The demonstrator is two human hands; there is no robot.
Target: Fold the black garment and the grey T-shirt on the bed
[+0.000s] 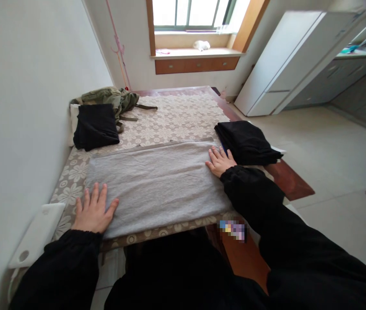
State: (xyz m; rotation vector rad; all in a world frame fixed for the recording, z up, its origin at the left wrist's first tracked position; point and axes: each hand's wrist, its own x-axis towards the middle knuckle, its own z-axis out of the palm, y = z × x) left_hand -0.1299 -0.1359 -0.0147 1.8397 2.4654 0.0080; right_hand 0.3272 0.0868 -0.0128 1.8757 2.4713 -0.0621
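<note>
A grey piece of cloth, folded into a long rectangle, lies along the near side of the table; whether it is a garment I cannot tell. My left hand rests flat on its left end, fingers spread. On the right end lies my right hand, also flat with fingers apart. Close beyond that hand is a stack of folded black cloth. Faint creases run across the grey cloth. Neither hand grips anything.
The table wears a floral tablecloth. Folded black cloth and an olive green backpack sit at the far left. A white power bank with a cable lies by the wall. A white fridge stands at the back right.
</note>
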